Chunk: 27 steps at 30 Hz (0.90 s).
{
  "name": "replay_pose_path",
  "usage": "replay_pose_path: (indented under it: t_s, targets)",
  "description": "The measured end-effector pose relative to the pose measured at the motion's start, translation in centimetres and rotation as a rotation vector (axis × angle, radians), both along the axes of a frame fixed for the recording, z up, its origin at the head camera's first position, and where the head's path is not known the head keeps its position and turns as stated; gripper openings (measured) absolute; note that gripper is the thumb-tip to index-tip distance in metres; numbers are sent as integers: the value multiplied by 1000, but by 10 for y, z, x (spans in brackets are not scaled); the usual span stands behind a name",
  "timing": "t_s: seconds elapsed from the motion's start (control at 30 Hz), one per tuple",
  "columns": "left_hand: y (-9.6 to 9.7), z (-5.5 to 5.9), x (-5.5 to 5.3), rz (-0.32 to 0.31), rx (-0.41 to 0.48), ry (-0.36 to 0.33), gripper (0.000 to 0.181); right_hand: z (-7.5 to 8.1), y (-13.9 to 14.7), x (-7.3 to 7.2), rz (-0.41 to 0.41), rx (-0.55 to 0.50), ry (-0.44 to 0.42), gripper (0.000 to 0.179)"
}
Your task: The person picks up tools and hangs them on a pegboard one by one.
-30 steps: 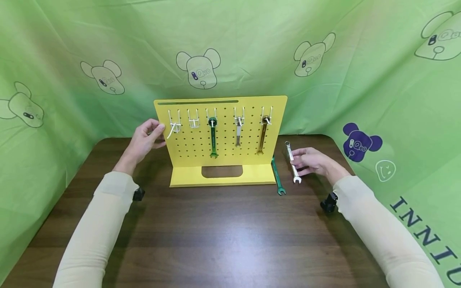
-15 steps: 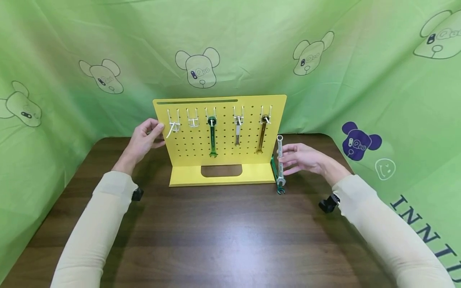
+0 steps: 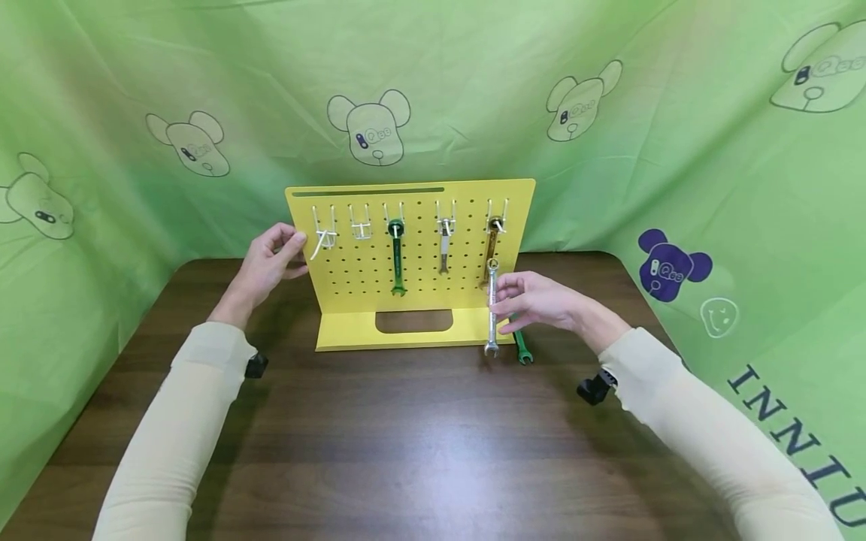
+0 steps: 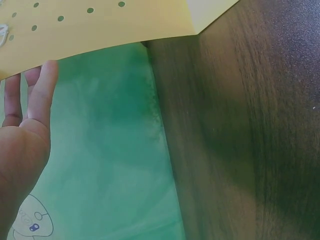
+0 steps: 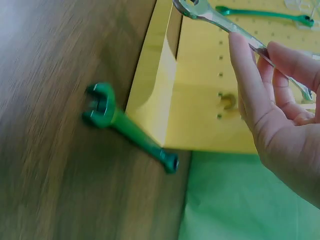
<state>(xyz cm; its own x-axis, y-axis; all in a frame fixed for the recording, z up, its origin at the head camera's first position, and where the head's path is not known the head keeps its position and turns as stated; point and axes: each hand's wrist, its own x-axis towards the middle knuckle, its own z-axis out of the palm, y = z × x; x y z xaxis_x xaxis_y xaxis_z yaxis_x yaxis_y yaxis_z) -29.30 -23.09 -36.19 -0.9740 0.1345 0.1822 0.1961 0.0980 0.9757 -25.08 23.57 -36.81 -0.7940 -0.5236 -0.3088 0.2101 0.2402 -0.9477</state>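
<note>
In the head view, my left hand [image 3: 268, 259] pinches the left edge of a yellow pegboard [image 3: 345, 274], thumb in front and fingers partly behind. My right hand [image 3: 541, 300] holds a silver combination wrench [image 3: 492, 308] upright between thumb and fingers, in front of the board's right part. Its ring end is up and overlaps the hanging bronze wrench [image 3: 492, 244]. A green wrench [image 3: 397, 263] and a short silver wrench [image 3: 444, 252] hang on white hooks. Another green wrench [image 5: 132, 130] lies on the table by the board's right end, partly behind my right hand in the head view.
Two white hooks at the left, the outer hook [image 3: 325, 239] and its neighbour [image 3: 361, 230], carry no wrench. The brown wooden table [image 3: 379, 436] stretches in front of the board. A green printed cloth [image 3: 460, 113] hangs behind and along both sides.
My right hand has lifted the silver wrench and carried it left, past the green wrench on the table, to the front of the board. My left hand stays at the board's edge.
</note>
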Motion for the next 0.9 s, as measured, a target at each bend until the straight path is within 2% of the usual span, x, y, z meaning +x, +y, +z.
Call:
replay_pose_path:
  t_s: [0.37,0.53,0.67,0.9]
  targets:
    - [0,-1,0,2,-3,-9,25,6,-45,5,51,57,94,28]
    - [3,-2,0,-1,8,-1,25,11,-63,6,55,46,130,27]
    - [5,-2,0,-29,26,-5,24,12,-75,5,53,37,147,23]
    - [1,-1,2,-28,24,-3,21,14,-102,8,81,12,158,26]
